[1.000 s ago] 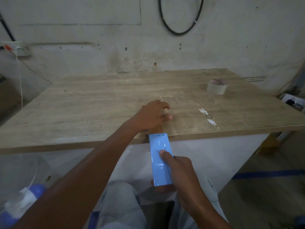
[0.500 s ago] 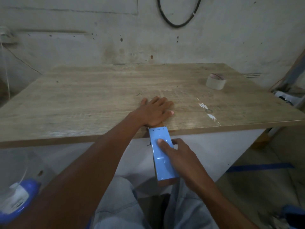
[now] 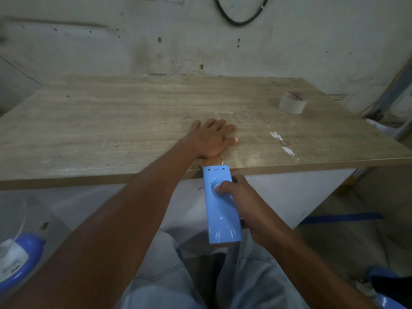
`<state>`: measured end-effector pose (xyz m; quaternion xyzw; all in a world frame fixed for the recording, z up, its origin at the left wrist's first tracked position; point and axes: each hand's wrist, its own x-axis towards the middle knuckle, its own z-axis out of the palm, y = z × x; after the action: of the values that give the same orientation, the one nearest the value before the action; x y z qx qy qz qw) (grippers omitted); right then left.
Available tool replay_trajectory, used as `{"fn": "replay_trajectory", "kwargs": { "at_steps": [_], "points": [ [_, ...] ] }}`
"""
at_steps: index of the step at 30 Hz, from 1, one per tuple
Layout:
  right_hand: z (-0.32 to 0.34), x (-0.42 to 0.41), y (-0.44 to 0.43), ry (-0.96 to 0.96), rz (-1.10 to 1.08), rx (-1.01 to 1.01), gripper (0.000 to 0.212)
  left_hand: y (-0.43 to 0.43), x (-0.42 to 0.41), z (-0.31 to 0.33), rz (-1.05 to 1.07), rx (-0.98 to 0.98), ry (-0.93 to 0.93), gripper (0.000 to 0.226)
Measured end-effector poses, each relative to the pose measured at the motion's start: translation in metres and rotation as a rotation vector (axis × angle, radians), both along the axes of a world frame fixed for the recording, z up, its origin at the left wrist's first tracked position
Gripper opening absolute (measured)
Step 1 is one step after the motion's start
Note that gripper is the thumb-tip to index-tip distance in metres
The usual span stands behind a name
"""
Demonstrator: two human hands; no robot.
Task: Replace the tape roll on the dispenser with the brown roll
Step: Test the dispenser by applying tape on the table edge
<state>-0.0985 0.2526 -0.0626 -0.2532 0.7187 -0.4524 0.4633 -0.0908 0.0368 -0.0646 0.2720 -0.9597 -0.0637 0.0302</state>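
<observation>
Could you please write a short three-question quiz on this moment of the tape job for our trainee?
1. True or false: the left hand lies flat, palm down, on the wooden table.
2. Which hand grips the blue dispenser? A) the left B) the right C) both
3. Fill in: the pale tape roll sits near the table's far ____ corner.

Key
1. True; a strip of brown tape runs from under its heel to the dispenser.
2. B, the right hand, thumb on top.
3. right
</observation>
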Motion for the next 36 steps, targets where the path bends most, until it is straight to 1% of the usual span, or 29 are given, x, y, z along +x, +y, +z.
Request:
{"fn": "replay_trajectory", "kwargs": {
  "at_steps": [5,9,12,14,15,19,23,26,29,32,36],
  "points": [
    [0.002,0.003,-0.005,-0.002,-0.012,-0.055,0.042,0.001,0.0,0.002,0.005,-0.003,-0.007,0.068],
    [0.003,0.006,-0.003,-0.243,-0.053,-0.117,0.037,0.002,0.001,0.003,0.0,0.005,0.002,0.067],
    [0.007,0.008,-0.006,-0.291,-0.098,-0.117,0.029,0.003,0.001,0.004,0.001,0.002,0.002,0.066],
    [0.011,0.007,-0.008,-0.264,-0.109,-0.108,0.026,0.003,0.0,0.004,0.004,0.002,0.001,0.066],
    [0.012,0.005,-0.009,-0.227,-0.105,-0.097,0.027,0.002,0.0,0.003,0.007,0.001,0.001,0.066],
    [0.01,0.0,-0.015,-0.062,-0.085,-0.049,0.046,0.001,0.0,0.0,0.009,-0.009,0.004,0.067],
    [0.012,-0.003,-0.017,-0.001,-0.015,-0.061,0.051,-0.001,-0.001,-0.002,0.012,-0.01,0.003,0.069],
    [0.011,-0.003,-0.015,0.001,0.045,-0.077,0.05,-0.002,-0.002,-0.003,0.004,-0.013,0.012,0.069],
    [0.012,-0.003,-0.013,-0.025,0.054,-0.091,0.046,-0.002,-0.001,-0.003,0.006,-0.022,0.012,0.068],
    [0.013,-0.003,-0.009,-0.09,0.075,-0.058,0.045,-0.002,-0.002,-0.002,0.009,-0.018,0.013,0.068],
    [0.011,-0.003,-0.009,-0.098,0.058,-0.028,0.046,-0.001,-0.002,-0.001,0.007,-0.012,0.01,0.067]
  ]
}}
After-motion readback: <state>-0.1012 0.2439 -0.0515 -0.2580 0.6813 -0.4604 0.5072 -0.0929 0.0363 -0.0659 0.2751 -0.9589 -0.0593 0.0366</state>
